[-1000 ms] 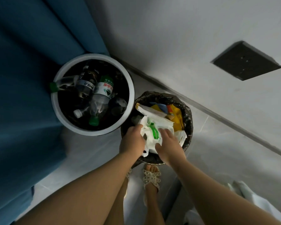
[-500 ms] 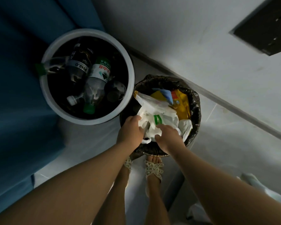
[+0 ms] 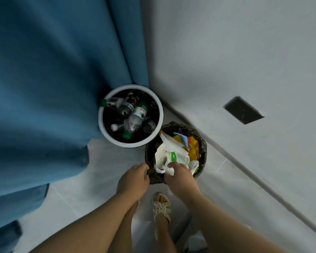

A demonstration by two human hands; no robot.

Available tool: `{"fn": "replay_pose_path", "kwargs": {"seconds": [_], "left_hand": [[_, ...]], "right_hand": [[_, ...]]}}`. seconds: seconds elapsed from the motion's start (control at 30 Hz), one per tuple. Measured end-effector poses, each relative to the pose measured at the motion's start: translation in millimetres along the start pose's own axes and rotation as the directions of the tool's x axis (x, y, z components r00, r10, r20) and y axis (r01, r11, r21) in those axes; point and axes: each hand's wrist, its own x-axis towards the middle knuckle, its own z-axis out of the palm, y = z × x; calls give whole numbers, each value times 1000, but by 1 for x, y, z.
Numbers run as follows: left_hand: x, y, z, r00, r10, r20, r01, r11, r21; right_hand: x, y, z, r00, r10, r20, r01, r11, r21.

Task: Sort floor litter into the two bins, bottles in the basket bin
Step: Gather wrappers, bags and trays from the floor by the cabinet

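My right grip point(image 3: 181, 177) pinches the white bag point(image 3: 163, 155); I should push it deep into the black bin point(image 3: 203, 147). My left grip point(image 3: 133, 180) curls by the rim, maybe holding it.

Blue curtain point(image 3: 44, 88) covers the left side in folds, its hem down at the floor point(image 3: 71, 189). Floor is pale, glossy tile with thin joint lines. Plain white wall point(image 3: 226, 42) on the right, with a dark rectangular plate point(image 3: 243, 110) set into it. Grey skirting strip point(image 3: 244, 172) runs diagonally along the wall base. One studded beige sandal point(image 3: 161, 209) at bottom centre. Something white point(image 3: 195, 241) at the bottom edge, can't identify it.
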Motion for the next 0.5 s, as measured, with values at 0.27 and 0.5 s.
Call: {"fn": "replay_pose_path", "kwargs": {"seconds": [0.27,0.5], "left_hand": [[-112,-22,-31,981,-109,-163,91,990,-110],[-204,-79,-34,924,-295,-242,210,923,-322]], "right_hand": [[-92,-49,-3,982,-155,110,179,949,-262],[-154,-107,40,921,-259,290,374,794,-480]]}}
